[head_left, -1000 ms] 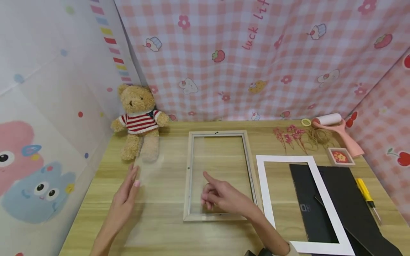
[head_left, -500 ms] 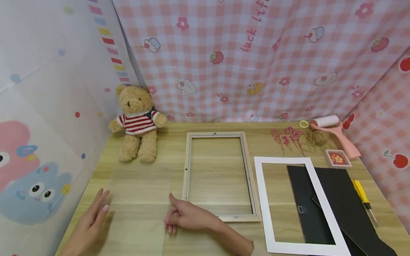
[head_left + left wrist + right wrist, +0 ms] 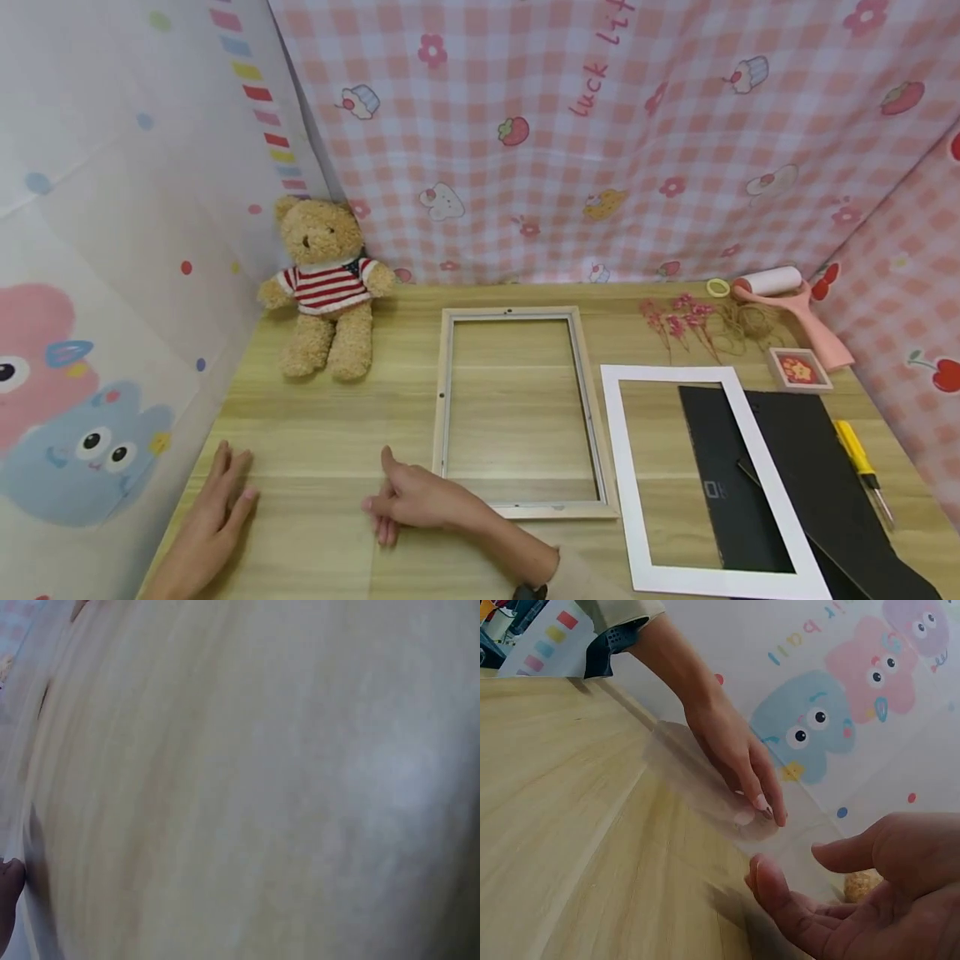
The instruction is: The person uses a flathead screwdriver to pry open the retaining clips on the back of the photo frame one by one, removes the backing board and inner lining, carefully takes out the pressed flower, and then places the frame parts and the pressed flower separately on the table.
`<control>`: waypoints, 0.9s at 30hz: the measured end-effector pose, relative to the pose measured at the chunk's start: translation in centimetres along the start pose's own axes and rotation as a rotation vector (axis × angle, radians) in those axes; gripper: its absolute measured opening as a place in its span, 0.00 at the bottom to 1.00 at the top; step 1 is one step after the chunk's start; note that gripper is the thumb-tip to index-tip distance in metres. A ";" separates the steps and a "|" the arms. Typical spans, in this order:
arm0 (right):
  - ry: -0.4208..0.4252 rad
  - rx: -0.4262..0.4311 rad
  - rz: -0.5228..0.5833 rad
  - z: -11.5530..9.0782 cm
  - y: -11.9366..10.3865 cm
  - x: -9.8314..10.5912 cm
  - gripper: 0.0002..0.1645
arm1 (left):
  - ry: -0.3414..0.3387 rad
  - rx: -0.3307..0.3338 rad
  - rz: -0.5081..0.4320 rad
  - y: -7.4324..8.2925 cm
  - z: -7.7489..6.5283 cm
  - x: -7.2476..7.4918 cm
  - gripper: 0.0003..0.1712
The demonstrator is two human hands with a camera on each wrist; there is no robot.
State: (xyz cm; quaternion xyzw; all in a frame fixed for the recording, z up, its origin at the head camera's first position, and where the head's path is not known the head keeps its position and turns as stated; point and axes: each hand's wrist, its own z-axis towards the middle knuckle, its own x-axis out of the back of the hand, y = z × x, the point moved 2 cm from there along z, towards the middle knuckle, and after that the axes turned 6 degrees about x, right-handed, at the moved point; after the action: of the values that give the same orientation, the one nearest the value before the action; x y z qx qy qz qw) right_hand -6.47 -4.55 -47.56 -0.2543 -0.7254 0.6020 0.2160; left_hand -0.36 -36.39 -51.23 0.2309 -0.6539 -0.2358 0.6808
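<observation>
A clear, see-through sheet (image 3: pixel 315 508) lies at or just above the table, left of the wooden picture frame (image 3: pixel 447 400). Its outline is faint. My left hand (image 3: pixel 206 525) is at the sheet's left edge, its fingers stretched out. At the right edge is my right hand (image 3: pixel 420 496), thumb raised and fingers loosely bent. In the right wrist view, the right thumb and fingertips stand apart near the sheet's edge. A wooden surface fills most of the left wrist view, with a bit of a hand (image 3: pixel 9 892) at its left side.
A teddy bear (image 3: pixel 326 283) sits at the back left. To the right lie a white mat (image 3: pixel 622 475), black boards (image 3: pixel 810 467) and a yellow screwdriver (image 3: pixel 855 454). Dried flowers (image 3: pixel 678 321), twine (image 3: pixel 750 321), a small box (image 3: pixel 798 369) and a pink lint roller (image 3: pixel 813 325) stand behind.
Both hands have moved left with the clear sheet, from over the frame's opening to the table beside it. The sheet is lower now, away from the bear. The frame has stayed put.
</observation>
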 end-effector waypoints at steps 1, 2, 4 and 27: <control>0.003 -0.004 -0.012 0.1 0.0 0.0 0.55 | 0.005 -0.008 0.011 0.0 0.0 -0.1 0.33; 0.007 -0.010 -0.025 0.1 0.1 -0.1 0.55 | 0.012 -0.019 0.022 0.1 0.0 -0.2 0.33; 0.014 -0.021 -0.047 0.1 0.1 -0.1 0.55 | 0.026 -0.042 0.041 0.2 0.2 -0.4 0.32; -0.011 0.061 -0.283 -2.0 -1.6 4.6 0.32 | 0.192 -0.350 0.271 0.8 1.3 -2.2 0.29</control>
State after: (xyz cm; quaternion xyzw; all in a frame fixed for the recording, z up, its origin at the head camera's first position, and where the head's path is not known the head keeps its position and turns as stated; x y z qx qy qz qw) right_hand -8.96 -0.35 -45.58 -0.1397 -0.7366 0.5887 0.3023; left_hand -1.69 -34.38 -52.45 0.0406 -0.5604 -0.2292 0.7948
